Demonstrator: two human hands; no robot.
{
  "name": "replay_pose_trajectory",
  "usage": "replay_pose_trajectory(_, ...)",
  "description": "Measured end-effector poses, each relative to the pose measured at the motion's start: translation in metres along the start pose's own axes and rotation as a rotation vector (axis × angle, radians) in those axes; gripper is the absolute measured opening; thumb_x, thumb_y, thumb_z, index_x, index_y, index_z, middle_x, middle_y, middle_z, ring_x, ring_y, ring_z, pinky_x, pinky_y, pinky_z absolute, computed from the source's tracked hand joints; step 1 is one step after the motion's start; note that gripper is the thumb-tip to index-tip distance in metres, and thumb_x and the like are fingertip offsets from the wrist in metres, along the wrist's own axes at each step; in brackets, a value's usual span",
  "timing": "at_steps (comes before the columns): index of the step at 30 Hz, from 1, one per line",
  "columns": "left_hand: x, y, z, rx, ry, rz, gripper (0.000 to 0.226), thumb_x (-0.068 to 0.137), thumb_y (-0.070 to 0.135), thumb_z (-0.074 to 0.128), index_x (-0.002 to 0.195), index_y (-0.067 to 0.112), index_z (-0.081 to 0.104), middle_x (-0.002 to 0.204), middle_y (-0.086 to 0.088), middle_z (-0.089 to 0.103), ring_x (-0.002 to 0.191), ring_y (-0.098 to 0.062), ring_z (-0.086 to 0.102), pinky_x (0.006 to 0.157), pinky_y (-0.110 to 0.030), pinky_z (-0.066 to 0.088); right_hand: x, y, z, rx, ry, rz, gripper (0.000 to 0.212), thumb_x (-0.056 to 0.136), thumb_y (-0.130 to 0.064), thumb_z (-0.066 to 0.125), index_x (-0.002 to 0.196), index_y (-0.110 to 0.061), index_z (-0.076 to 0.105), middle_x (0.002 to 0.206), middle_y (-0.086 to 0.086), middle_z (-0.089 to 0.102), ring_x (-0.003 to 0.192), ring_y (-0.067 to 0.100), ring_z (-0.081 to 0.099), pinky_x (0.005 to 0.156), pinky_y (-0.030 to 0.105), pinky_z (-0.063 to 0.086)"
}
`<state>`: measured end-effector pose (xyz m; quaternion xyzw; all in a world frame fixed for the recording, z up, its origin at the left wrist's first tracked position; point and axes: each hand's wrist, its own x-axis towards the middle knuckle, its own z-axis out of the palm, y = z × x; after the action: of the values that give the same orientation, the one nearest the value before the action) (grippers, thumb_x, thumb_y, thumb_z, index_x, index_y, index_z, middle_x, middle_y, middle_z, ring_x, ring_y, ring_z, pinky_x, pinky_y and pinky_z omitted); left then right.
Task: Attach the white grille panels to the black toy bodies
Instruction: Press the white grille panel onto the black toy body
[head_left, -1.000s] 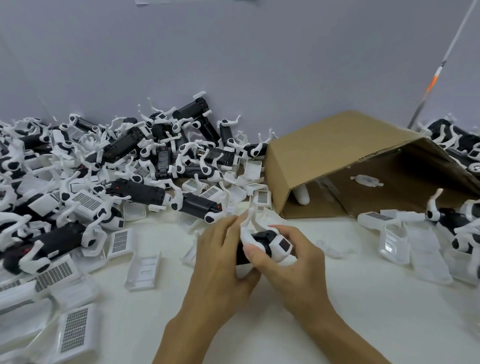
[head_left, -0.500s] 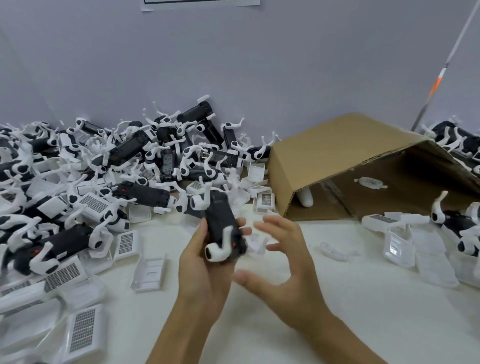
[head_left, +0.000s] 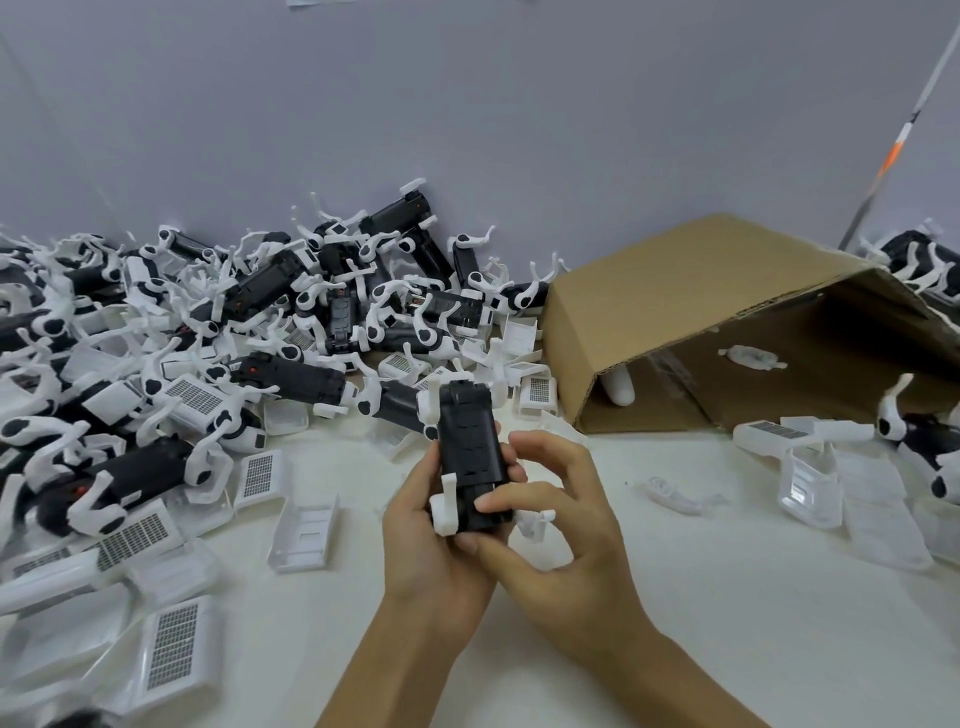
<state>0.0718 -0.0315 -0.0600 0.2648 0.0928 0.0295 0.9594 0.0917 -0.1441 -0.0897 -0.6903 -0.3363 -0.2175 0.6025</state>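
A person's left hand (head_left: 436, 540) holds a black toy body (head_left: 470, 457) above the middle of the white table (head_left: 727, 623), a bit toward the near edge. The fingers are curled around its left side and its bottom end, so the toy stands almost straight up. The toy has white legs (head_left: 448, 501) sticking out at the sides. The right hand (head_left: 558, 525) is on the other side of the toy. Its thumb and first finger pinch the lower right part of the black body, and the other fingers are bent loosely above. On the left side of the table, up against the grey wall (head_left: 467, 104), there is a big heap of black toy bodies (head_left: 291, 332) with white legs, all mixed up. Many white grille panels (head_left: 171, 644) lie along the left edge and the near left corner. One white panel (head_left: 306, 530) lies by itself, just left of the left hand. A brown cardboard box (head_left: 675, 312) lies tipped on its side toward the back right of the table, with its open end facing right. A few small white parts sit inside it. More white panels (head_left: 810, 478) and some toys (head_left: 924, 441) lie at the right edge. A thin pole (head_left: 883, 156) with an orange band leans on the wall in the back right corner.
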Motion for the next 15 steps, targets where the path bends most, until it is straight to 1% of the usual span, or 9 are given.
replay_pose_trajectory(2, 0.0005, 0.0002, -0.0004, 0.012, 0.000, 0.015, 0.047, 0.102, 0.032, 0.043, 0.093, 0.002, 0.078, 0.087, -0.015, 0.066, 0.074, -0.021, 0.066, 0.067, -0.026, 0.060, 0.0003, -0.0007, 0.0002, 0.012, -0.002, 0.009, 0.032, 0.068, -0.006, 0.087, 0.090, -0.023, 0.070, 0.132, 0.006, 0.053, 0.128, 0.015, 0.055, 0.102, 0.014, 0.041)
replay_pose_trajectory(5, 0.0015, -0.0002, -0.0026, 0.034, 0.007, 0.013, 0.047, 0.102, 0.033, 0.044, 0.091, 0.002, 0.078, 0.084, -0.014, 0.064, 0.072, -0.020, 0.066, 0.065, -0.026, 0.059, 0.0001, 0.0006, 0.0003, 0.023, -0.039, 0.033, 0.023, 0.070, -0.009, 0.086, 0.086, -0.021, 0.074, 0.131, 0.002, 0.053, 0.126, 0.012, 0.056, 0.100, 0.015, 0.042)
replay_pose_trajectory(6, 0.0020, -0.0006, -0.0035, 0.034, 0.012, 0.005, 0.046, 0.101, 0.033, 0.046, 0.092, 0.002, 0.078, 0.085, -0.014, 0.065, 0.073, -0.020, 0.066, 0.065, -0.026, 0.060, -0.0003, 0.0008, 0.0001, 0.012, -0.034, 0.046, 0.026, 0.069, -0.012, 0.087, 0.088, -0.025, 0.075, 0.133, 0.000, 0.052, 0.128, 0.012, 0.054, 0.100, 0.015, 0.043)
replay_pose_trajectory(8, 0.0027, -0.0010, -0.0044, 0.035, 0.012, -0.006, 0.043, 0.095, 0.035, 0.051, 0.094, 0.001, 0.078, 0.087, -0.015, 0.066, 0.075, -0.021, 0.067, 0.068, -0.027, 0.061, -0.0010, 0.0007, -0.0005, -0.040, 0.007, 0.054, 0.038, 0.067, -0.018, 0.090, 0.098, -0.035, 0.076, 0.143, 0.000, 0.046, 0.135, 0.015, 0.048, 0.100, 0.019, 0.044)
replay_pose_trajectory(10, 0.0038, -0.0014, -0.0049, 0.032, 0.012, 0.008, 0.042, 0.091, 0.034, 0.054, 0.095, -0.001, 0.077, 0.089, -0.016, 0.067, 0.077, -0.023, 0.068, 0.071, -0.029, 0.061, -0.0013, -0.0003, -0.0007, -0.076, 0.026, 0.044, 0.044, 0.066, -0.019, 0.092, 0.103, -0.037, 0.077, 0.150, 0.004, 0.040, 0.139, 0.016, 0.042, 0.099, 0.028, 0.048)
replay_pose_trajectory(11, 0.0044, -0.0017, -0.0051, 0.030, 0.013, 0.014, 0.042, 0.092, 0.033, 0.054, 0.096, -0.002, 0.076, 0.090, -0.017, 0.066, 0.077, -0.024, 0.068, 0.071, -0.029, 0.061, -0.0014, -0.0005, -0.0005, -0.075, 0.028, 0.035, 0.043, 0.066, -0.019, 0.092, 0.102, -0.035, 0.077, 0.151, 0.005, 0.040, 0.137, 0.014, 0.043, 0.098, 0.028, 0.048)
replay_pose_trajectory(13, 0.0040, -0.0027, -0.0048, 0.024, 0.015, 0.015, 0.041, 0.093, 0.033, 0.054, 0.096, -0.001, 0.077, 0.092, -0.016, 0.066, 0.078, -0.024, 0.068, 0.069, -0.029, 0.061, -0.0017, -0.0012, 0.0002, -0.046, 0.038, 0.030, 0.038, 0.065, -0.017, 0.090, 0.096, -0.033, 0.076, 0.149, 0.005, 0.040, 0.132, 0.012, 0.046, 0.099, 0.016, 0.044)
replay_pose_trajectory(15, 0.0034, -0.0029, -0.0046, 0.023, 0.017, 0.018, 0.041, 0.096, 0.031, 0.052, 0.095, -0.001, 0.077, 0.094, -0.016, 0.066, 0.079, -0.024, 0.067, 0.069, -0.029, 0.061, -0.0012, -0.0025, 0.0010, -0.017, 0.040, 0.053, 0.034, 0.065, -0.015, 0.087, 0.088, -0.031, 0.069, 0.145, 0.004, 0.041, 0.129, 0.011, 0.048, 0.100, 0.010, 0.039)
